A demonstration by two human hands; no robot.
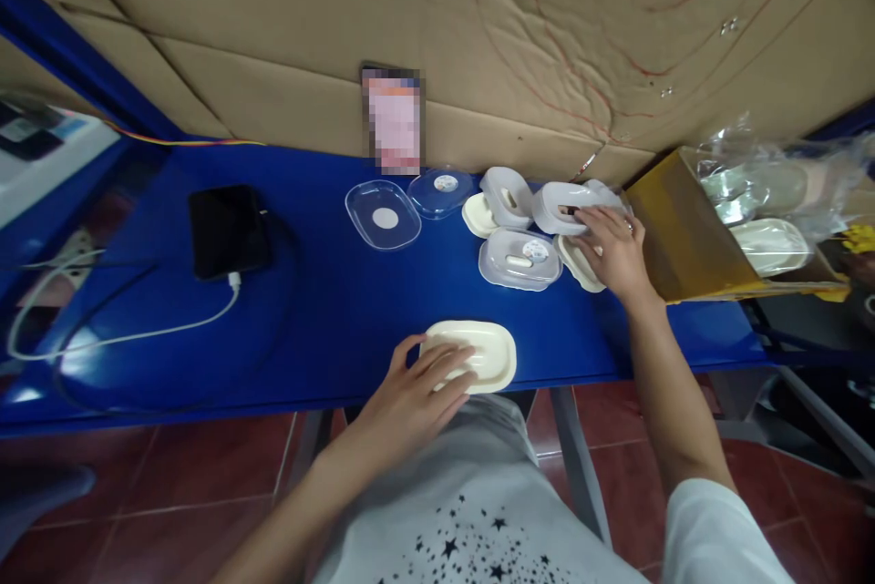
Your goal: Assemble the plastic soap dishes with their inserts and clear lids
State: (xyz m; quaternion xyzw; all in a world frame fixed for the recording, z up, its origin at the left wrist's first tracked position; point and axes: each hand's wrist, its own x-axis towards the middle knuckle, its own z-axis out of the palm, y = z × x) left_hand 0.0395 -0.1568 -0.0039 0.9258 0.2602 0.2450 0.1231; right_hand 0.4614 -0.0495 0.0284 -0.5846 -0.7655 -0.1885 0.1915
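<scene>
My left hand (427, 384) lies over a cream oval plastic dish (498, 352) near the table's front edge. Its fingers are apart across the dish, and the thumb is at the far left rim. Farther right, my right hand (612, 247) has its fingertips at the end of a whitish plastic container (552, 201) with an oval slot. A cream oval piece (575, 263) is partly hidden below that hand. Beside these are another whitish container (507, 192), a cream piece (478, 216) and a container with a clear lid (519, 261).
Two clear lids (393, 233) lie left of the containers. A phone (395, 119) leans against the cardboard backing (273, 37). A black device (229, 229) with a white cable is at left. An open cardboard box (674, 247) at right holds bagged plastic pieces (772, 247).
</scene>
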